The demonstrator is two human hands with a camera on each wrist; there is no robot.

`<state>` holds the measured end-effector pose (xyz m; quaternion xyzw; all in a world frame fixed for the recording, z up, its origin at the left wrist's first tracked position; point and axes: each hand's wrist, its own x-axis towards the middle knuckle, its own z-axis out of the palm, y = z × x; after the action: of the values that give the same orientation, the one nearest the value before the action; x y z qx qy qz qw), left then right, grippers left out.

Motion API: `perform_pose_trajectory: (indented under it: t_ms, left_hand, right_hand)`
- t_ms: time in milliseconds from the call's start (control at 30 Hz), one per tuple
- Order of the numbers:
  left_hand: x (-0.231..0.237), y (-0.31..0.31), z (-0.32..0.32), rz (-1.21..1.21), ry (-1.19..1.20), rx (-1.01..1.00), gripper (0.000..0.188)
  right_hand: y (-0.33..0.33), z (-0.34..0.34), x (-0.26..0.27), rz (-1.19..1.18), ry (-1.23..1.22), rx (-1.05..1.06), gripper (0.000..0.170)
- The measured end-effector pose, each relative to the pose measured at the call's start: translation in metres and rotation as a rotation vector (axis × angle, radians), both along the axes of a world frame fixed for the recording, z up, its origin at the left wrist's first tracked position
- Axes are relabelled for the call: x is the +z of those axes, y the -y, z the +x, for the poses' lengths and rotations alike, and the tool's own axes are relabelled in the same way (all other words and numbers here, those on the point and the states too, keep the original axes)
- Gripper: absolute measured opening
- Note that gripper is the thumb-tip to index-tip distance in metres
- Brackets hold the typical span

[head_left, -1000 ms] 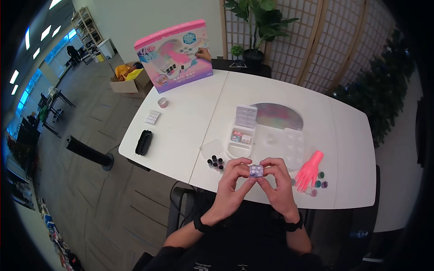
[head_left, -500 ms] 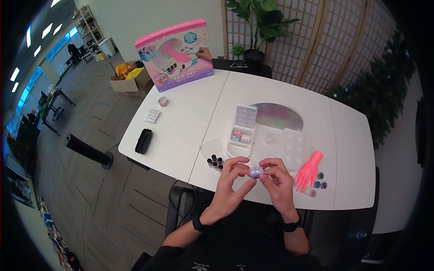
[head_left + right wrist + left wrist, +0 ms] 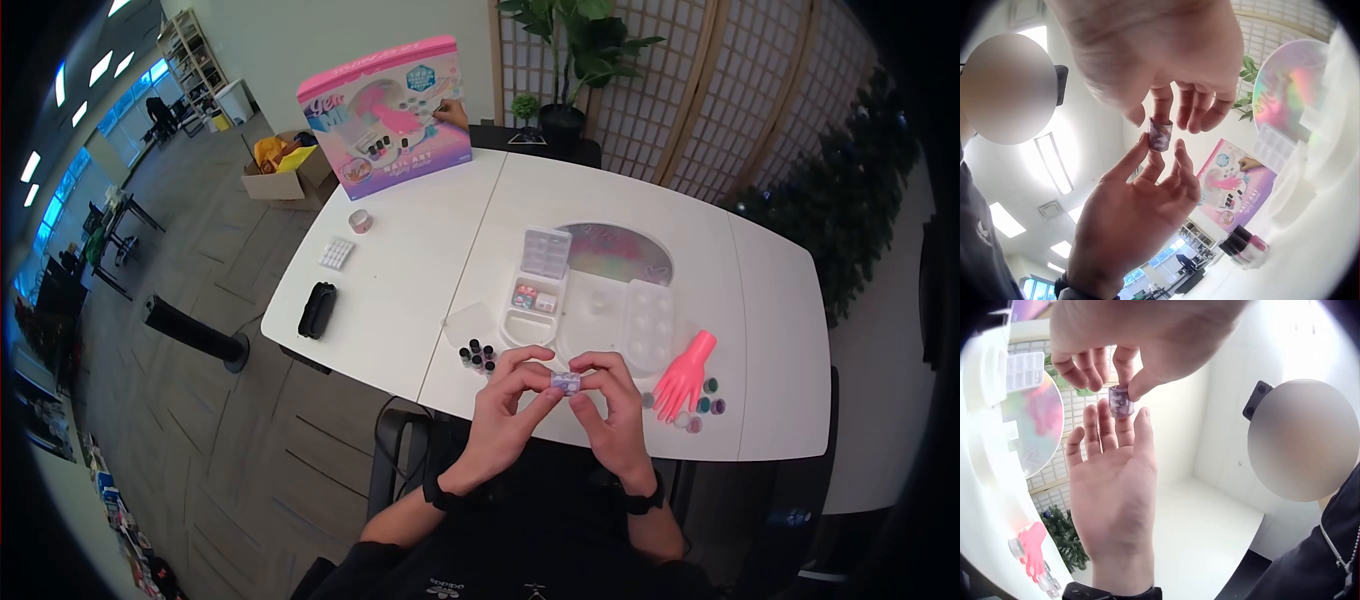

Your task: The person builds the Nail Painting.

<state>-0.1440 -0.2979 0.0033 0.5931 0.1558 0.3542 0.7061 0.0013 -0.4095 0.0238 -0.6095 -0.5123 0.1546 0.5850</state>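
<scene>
Over the white table (image 3: 405, 270), the left hand (image 3: 497, 430) pinches a purple piece (image 3: 565, 383); the relaxed right hand (image 3: 618, 430) touches it; plant (image 3: 572, 50), twelve o'clock.

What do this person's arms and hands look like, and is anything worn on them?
Both hands, left and right, are gloveless. Each wrist has a black band, left and right. The forearms are bare below black sleeves.

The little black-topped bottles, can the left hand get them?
Probably yes: the bottles stand close beyond the left hand with nothing seen between, but its fingers are busy pinching the small purple thing.
</scene>
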Motion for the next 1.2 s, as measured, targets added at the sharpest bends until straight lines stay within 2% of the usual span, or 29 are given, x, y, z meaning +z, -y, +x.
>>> perform_pose_trajectory:
  t_ms: [133,267,367,467,667,767,933,1067,1200]
  left_hand:
    - [-0.003,-0.001,0.000,0.117,-0.022,0.047,0.006]
    - [-0.001,0.001,-0.002,0.161,-0.067,0.062,0.005]
    - [-0.005,-0.001,-0.001,0.318,-0.091,0.115,0.009]
    - [0.000,-0.003,0.000,0.424,-0.115,0.120,0.011]
    - [0.005,0.001,-0.002,0.289,-0.157,0.093,0.007]
    - [0.004,0.002,-0.004,0.249,-0.162,0.062,0.012]
    - [0.017,0.002,-0.008,0.021,-0.092,-0.072,0.018]
    - [0.017,0.000,-0.010,-0.171,-0.049,-0.141,0.017]
    - [0.014,0.001,-0.008,-0.170,-0.014,-0.135,0.011]
  right_hand:
    - [0.001,0.000,0.006,-0.028,-0.089,0.019,0.013]
    - [0.002,-0.001,0.002,-0.057,-0.305,0.068,0.016]
    - [0.004,0.002,0.003,-0.040,-0.464,0.131,0.017]
    - [0.004,0.005,0.001,-0.048,-0.508,0.152,0.013]
    - [0.004,0.000,0.001,-0.015,-0.316,0.052,0.007]
    - [0.004,0.000,0.002,-0.002,-0.192,0.004,0.008]
    - [0.007,0.000,0.000,-0.017,-0.073,-0.039,0.011]
    - [0.007,-0.001,0.001,-0.025,-0.003,-0.040,0.013]
    - [0.006,-0.002,0.001,-0.006,0.029,-0.028,0.013]
